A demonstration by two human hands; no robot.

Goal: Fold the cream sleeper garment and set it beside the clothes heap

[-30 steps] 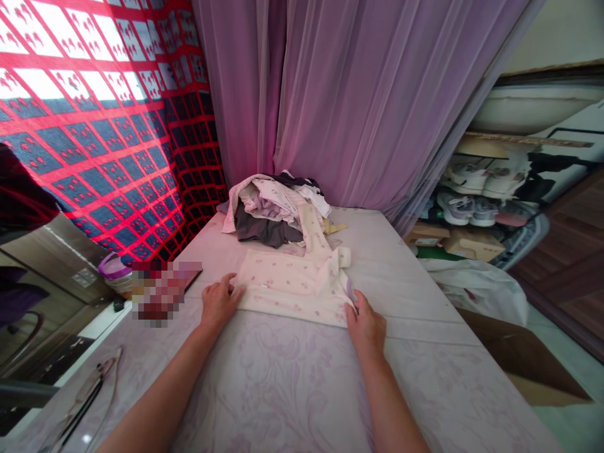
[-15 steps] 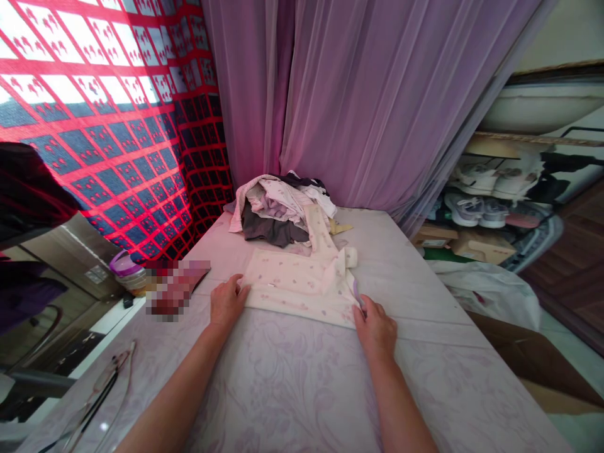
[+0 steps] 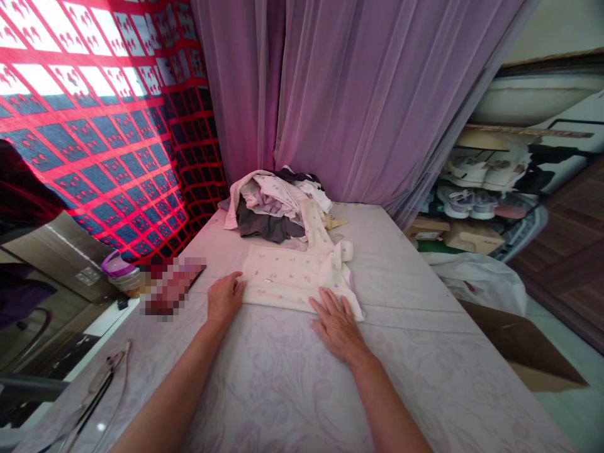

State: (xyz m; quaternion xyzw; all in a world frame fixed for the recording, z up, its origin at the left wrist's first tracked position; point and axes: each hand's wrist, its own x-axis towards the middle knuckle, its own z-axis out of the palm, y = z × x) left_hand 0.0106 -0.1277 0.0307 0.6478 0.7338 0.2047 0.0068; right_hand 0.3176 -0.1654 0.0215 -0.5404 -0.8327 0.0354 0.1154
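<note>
A cream garment with small pink prints (image 3: pixel 292 277) lies folded flat on the lilac patterned bed surface (image 3: pixel 292 377). My left hand (image 3: pixel 224 299) rests at its near left corner, fingers curled onto the edge of the cloth. My right hand (image 3: pixel 336 321) lies flat, fingers stretched out, on the garment's near edge right of the middle. Behind the garment sits a heap of mixed clothes (image 3: pixel 276 204) in white, pink and dark grey.
A purple curtain (image 3: pixel 358 94) hangs behind the bed and a red and blue checked cloth (image 3: pixel 94 126) covers the left wall. Glasses (image 3: pixel 101 384) lie at the near left. A cardboard box (image 3: pixel 523 352), a white bag (image 3: pixel 476 283) and a shoe rack (image 3: pixel 486 182) stand on the right.
My right hand has let go of the garment's right corner and moved left, now lying flat on its near edge. The left hand has stayed at the left corner.
</note>
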